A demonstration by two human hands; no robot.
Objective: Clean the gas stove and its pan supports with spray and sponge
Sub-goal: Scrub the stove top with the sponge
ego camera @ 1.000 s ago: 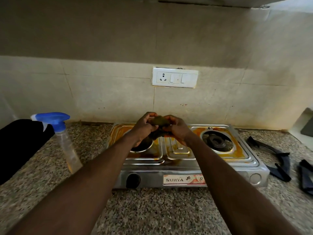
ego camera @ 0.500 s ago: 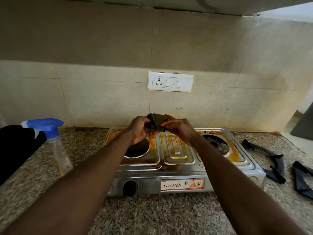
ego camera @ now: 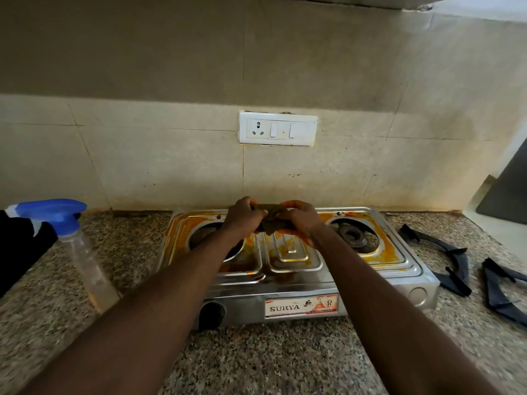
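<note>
A steel two-burner gas stove (ego camera: 296, 283) stands on the granite counter, its top smeared with orange stains. Above its middle, my left hand (ego camera: 243, 216) and my right hand (ego camera: 299, 219) both grip a dark green sponge (ego camera: 269, 219) and hold it between them. The right burner (ego camera: 353, 236) is bare; my left forearm covers part of the left burner opening. Two black pan supports (ego camera: 453, 260) (ego camera: 502, 292) lie on the counter to the right of the stove. A clear spray bottle (ego camera: 85, 258) with a blue trigger head stands to the left.
A black object (ego camera: 20, 249) sits at the left edge behind the bottle. A white socket plate (ego camera: 278, 128) is on the tiled wall behind the stove. Speckled granite counter (ego camera: 285, 360) runs in front of the stove. A dark panel (ego camera: 507, 189) leans at far right.
Both hands stay together over the stove's middle, working the sponge between them; it looks more bunched than half a second ago. The camera view has shifted slightly.
</note>
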